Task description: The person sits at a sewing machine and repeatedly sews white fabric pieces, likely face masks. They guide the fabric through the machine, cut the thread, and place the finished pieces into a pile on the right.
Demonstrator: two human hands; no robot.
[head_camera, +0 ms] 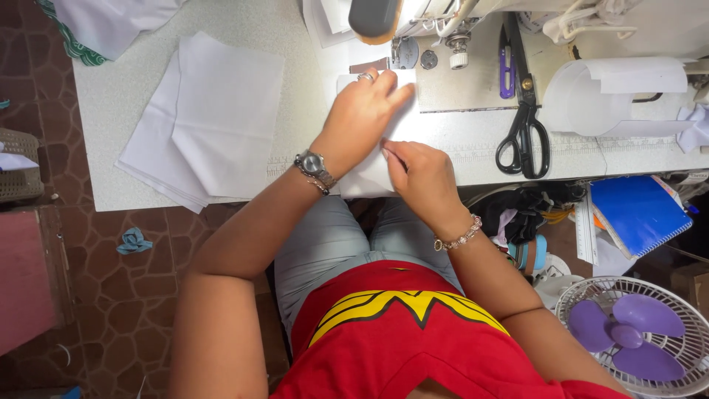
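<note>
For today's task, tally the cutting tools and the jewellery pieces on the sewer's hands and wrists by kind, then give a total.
Black scissors: 1
Purple thread snips: 1
Wristwatch on the left hand: 1
Ring on the left hand: 1
Bead bracelet on the right hand: 1
Total: 5

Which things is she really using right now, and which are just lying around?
In use: left hand pressing flat on the white fabric piece; right hand pinching its edge; sewing machine just ahead.

Lying about: stack of white fabric squares, black scissors, purple thread snips, white roll, blue notebook, fan.
</note>
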